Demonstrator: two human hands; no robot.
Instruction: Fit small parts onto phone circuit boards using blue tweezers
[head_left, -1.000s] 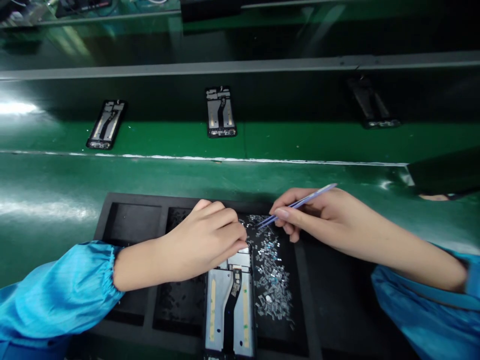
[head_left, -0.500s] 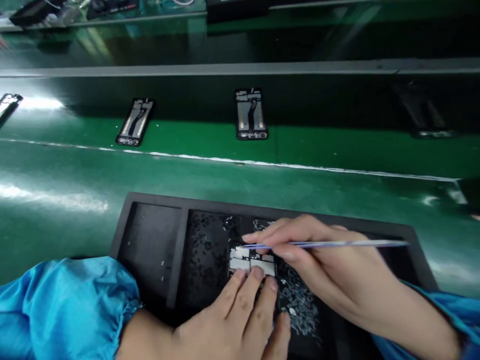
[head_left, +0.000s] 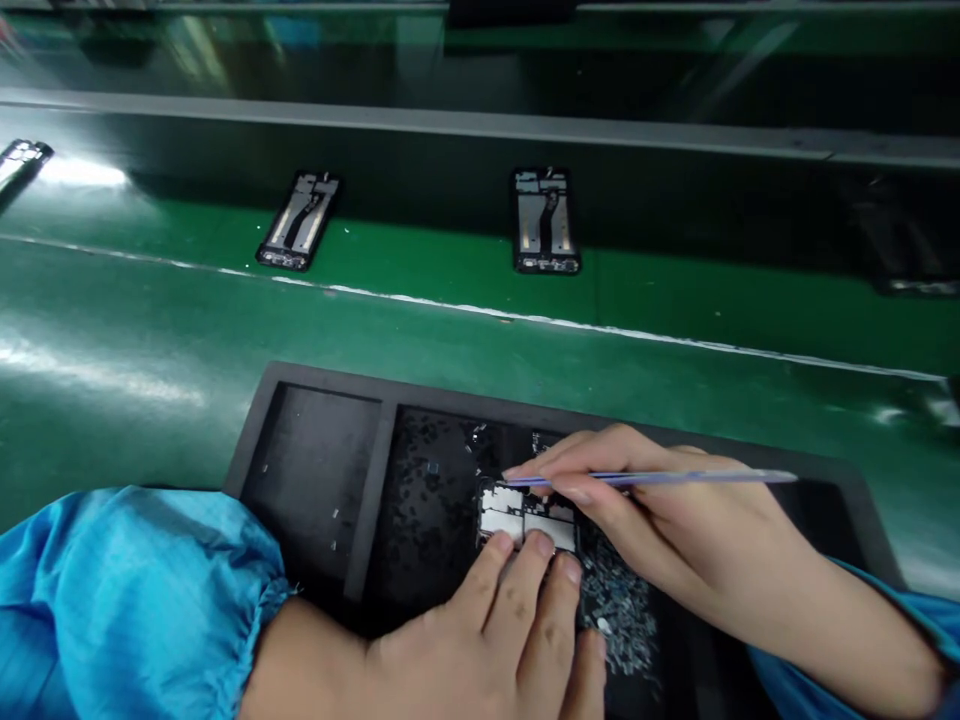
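My left hand point(head_left: 499, 630) lies with its fingers stretched out, the fingertips resting on the near part of a phone assembly point(head_left: 502, 523) with silvery metal plates. Between the thumb and fingers of my right hand point(head_left: 660, 505) is a pair of slim purple tweezers point(head_left: 637, 478). Their tips reach the far edge of the phone assembly, at its upper left; whether they pinch a part is too small to tell. The assembly sits over a black compartment tray point(head_left: 379, 470), its near end hidden under my left hand.
Many small loose pieces point(head_left: 622, 625) lie in the tray right of the phone assembly, and small dark bits point(head_left: 424, 500) to its left. Beyond a white line, opened phones point(head_left: 546, 222) point(head_left: 300, 222) lie spaced along a green strip point(head_left: 435, 265). A grey rail point(head_left: 420, 118) runs behind them.
The whole view has shifted, so tray and hands appear a little further right and higher. The phones on the strip also appear further right. Both hands keep nearly the same pose.
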